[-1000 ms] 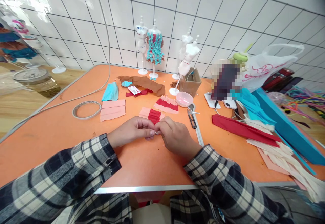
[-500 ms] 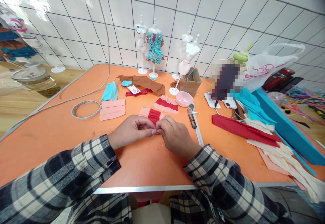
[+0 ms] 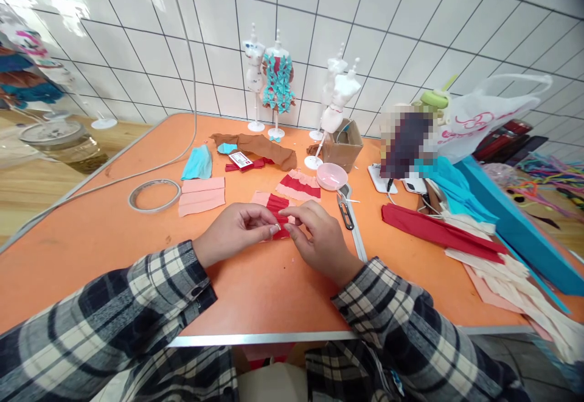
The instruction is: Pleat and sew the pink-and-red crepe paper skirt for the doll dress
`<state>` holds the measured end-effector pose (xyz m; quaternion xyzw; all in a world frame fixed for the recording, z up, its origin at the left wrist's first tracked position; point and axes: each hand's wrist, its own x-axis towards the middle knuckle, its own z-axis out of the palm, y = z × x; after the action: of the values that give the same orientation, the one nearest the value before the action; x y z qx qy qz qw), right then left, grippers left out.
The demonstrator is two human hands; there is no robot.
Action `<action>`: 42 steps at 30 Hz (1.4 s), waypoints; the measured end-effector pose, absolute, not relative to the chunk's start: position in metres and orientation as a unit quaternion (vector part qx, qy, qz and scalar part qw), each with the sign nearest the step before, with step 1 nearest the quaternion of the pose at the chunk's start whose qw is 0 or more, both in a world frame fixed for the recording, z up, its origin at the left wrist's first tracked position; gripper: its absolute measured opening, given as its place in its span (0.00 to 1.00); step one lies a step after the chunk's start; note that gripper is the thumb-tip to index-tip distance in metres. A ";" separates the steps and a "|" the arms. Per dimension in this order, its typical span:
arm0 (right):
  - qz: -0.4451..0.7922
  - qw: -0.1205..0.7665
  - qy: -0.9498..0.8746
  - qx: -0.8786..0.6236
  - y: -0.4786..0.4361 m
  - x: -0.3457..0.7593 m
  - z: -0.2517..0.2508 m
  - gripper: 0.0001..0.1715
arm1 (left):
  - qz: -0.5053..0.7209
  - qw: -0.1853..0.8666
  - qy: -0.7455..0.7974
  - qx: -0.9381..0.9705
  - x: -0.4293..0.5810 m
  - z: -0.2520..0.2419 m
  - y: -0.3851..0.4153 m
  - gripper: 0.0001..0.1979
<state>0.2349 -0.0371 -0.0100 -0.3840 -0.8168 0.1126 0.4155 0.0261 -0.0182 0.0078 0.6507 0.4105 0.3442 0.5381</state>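
Thumb and index finger of my left hand (image 3: 237, 232) are pinched around a tiny whitish piece (image 3: 278, 227), too small to name. My right hand (image 3: 319, 241) faces it, thumb and forefinger parted, with nothing visible between them. Just beyond and partly beneath the fingertips lies a pink cloth piece with a gathered red band (image 3: 276, 203). A similar pink and red cloth piece (image 3: 300, 187) rests farther back. To the right of my right hand are black thread snips (image 3: 345, 212) on a metal ruler (image 3: 358, 244).
A pink bowl (image 3: 331, 176), cardboard box (image 3: 343, 146) and small white mannequins (image 3: 345, 90) stand toward the wall. On the left lie a tape roll (image 3: 154, 196), plain pink cloth (image 3: 202, 196) and turquoise cloth (image 3: 198, 163). Folded red cloth (image 3: 438, 232) lies right.
The fingertips of both hands were together; now my right thumb and forefinger have spread and drawn apart from the left pinch. The tiny whitish piece stays in my left fingers.
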 end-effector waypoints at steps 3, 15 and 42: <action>0.121 0.435 -0.802 -0.390 -0.037 0.235 -0.010 0.08 | 0.343 0.504 0.425 0.669 0.027 0.008 -0.019 0.12; 0.147 0.412 -0.824 -0.360 -0.033 0.237 -0.015 0.06 | 0.319 0.383 0.434 0.750 0.027 0.013 -0.023 0.13; 0.174 0.318 -0.846 -0.391 -0.031 0.240 -0.011 0.02 | 0.225 0.218 0.400 0.861 0.022 0.008 -0.018 0.10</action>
<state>0.2403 -0.0310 -0.0106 -0.3905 -0.8461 0.1743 0.3181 0.0224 -0.0179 0.0077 0.8611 0.4004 0.2252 0.2179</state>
